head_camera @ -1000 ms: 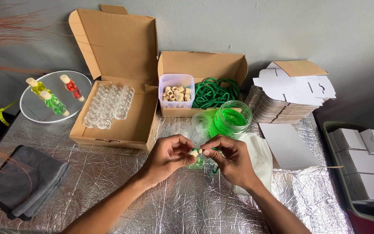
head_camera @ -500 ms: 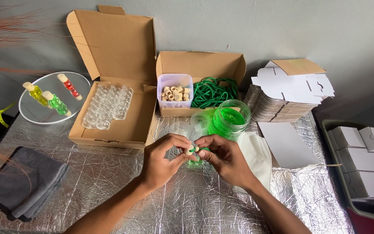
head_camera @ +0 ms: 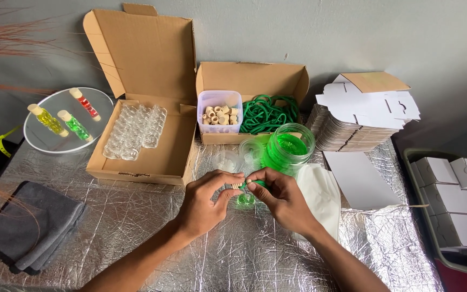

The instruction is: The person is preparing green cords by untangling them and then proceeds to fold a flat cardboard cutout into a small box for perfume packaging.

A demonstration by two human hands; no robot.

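Both grips are pinching together on one small green vial (head_camera: 246, 196) — the left hand (head_camera: 207, 203) at its cork (head_camera: 237, 185), the right hand (head_camera: 280, 199) on its body — just above the foil-covered surface (head_camera: 136, 227). Compared with half a second ago, the hands are sitting slightly lower and closer together. Beyond them one open jar of green liquid (head_camera: 288, 147) is standing. Two cardboard boxes are lying open: one (head_camera: 152, 157) holding empty vials, one (head_camera: 252, 81) holding a tub of corks (head_camera: 220, 111) and green cords (head_camera: 268, 112). Three filled vials — yellow, green, red — are resting on a round plate (head_camera: 39, 135).
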